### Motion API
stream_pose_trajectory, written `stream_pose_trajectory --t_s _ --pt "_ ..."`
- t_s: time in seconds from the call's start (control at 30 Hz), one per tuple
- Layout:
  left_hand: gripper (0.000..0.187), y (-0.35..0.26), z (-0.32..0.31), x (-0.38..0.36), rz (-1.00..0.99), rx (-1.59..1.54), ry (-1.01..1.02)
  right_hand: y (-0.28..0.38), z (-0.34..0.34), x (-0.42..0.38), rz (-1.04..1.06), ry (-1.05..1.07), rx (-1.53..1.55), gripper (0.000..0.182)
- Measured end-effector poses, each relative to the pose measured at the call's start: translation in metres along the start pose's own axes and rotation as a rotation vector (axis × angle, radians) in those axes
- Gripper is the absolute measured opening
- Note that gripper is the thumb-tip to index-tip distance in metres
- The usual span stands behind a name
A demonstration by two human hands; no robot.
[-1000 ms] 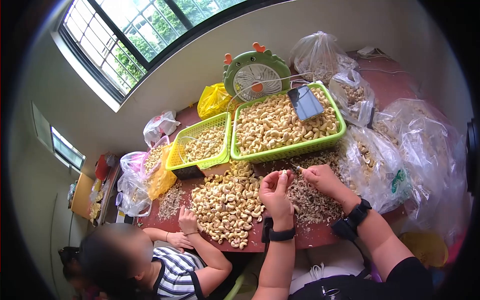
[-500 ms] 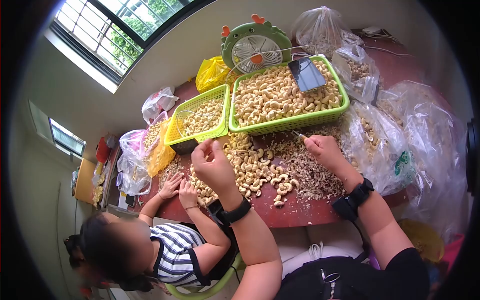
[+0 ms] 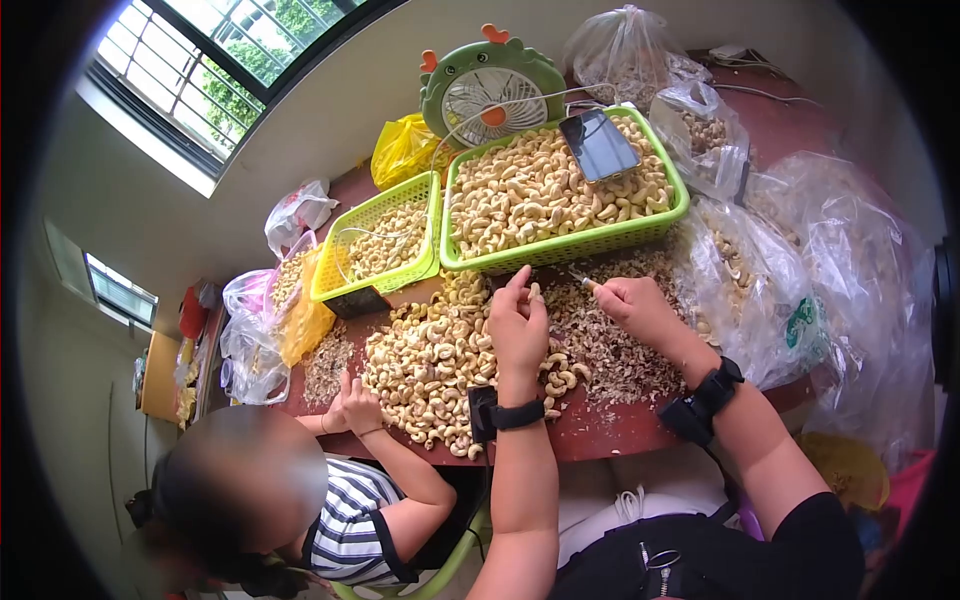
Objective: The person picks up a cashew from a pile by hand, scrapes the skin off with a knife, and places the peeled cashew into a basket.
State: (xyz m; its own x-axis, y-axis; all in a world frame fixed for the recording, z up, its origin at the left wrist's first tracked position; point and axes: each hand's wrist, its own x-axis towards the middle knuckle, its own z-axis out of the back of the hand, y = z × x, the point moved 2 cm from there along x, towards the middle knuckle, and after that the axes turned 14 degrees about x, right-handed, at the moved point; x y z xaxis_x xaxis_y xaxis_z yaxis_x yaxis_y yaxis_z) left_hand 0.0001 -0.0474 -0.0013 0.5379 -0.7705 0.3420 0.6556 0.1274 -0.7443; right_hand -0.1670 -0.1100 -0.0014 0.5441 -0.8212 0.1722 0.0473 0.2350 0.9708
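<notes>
My left hand (image 3: 518, 330) pinches a cashew (image 3: 534, 291) between thumb and fingers, over the right side of a loose cashew pile (image 3: 425, 355). My right hand (image 3: 640, 312) is closed round a small pointed tool (image 3: 585, 281), its tip directed up and left toward my left hand. Under and around my right hand lie brown skin scraps (image 3: 625, 365). Behind the hands stands a large green basket (image 3: 570, 245) full of cashews, with a phone (image 3: 600, 146) on top. A smaller yellow-green basket (image 3: 385, 283) of cashews is to its left.
A person in a striped shirt (image 3: 355, 515) sits at the left, hands at the edge of the red table (image 3: 600, 435). A green fan (image 3: 490, 95) stands behind the baskets. Plastic bags (image 3: 750, 290) fill the right side; a yellow bag (image 3: 403, 150) lies at the back.
My left hand has moved right and now holds a cashew near the tool. The other person's hands have drawn together nearer the table edge. The view has shifted slightly.
</notes>
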Motion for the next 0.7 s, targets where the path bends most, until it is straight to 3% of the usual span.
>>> stream_pose_trajectory --t_s 0.03,0.07,0.13,0.17,0.4,0.7 --pt "0.017 -0.002 -0.003 -0.001 0.045 -0.384 0.099 0.004 -0.001 -0.001 0.002 0.010 0.011 0.039" --pt "0.017 -0.005 -0.003 -0.003 0.046 -0.387 0.104 0.005 -0.002 -0.002 -0.003 0.006 0.009 0.039" --pt "0.017 -0.017 -0.005 -0.008 0.237 -0.963 0.267 0.006 -0.004 -0.003 -0.014 0.023 0.063 0.039" --pt "0.014 -0.019 -0.007 -0.008 0.266 -1.030 0.303 0.006 -0.004 -0.004 -0.001 0.025 0.072 0.038" --pt "0.015 -0.010 -0.017 -0.013 0.470 -1.169 0.337 0.005 -0.011 -0.004 -0.002 0.075 0.076 0.037" --pt "0.023 -0.012 -0.011 -0.014 0.434 -1.209 0.435 0.007 -0.012 -0.005 -0.055 0.083 0.120 0.037"
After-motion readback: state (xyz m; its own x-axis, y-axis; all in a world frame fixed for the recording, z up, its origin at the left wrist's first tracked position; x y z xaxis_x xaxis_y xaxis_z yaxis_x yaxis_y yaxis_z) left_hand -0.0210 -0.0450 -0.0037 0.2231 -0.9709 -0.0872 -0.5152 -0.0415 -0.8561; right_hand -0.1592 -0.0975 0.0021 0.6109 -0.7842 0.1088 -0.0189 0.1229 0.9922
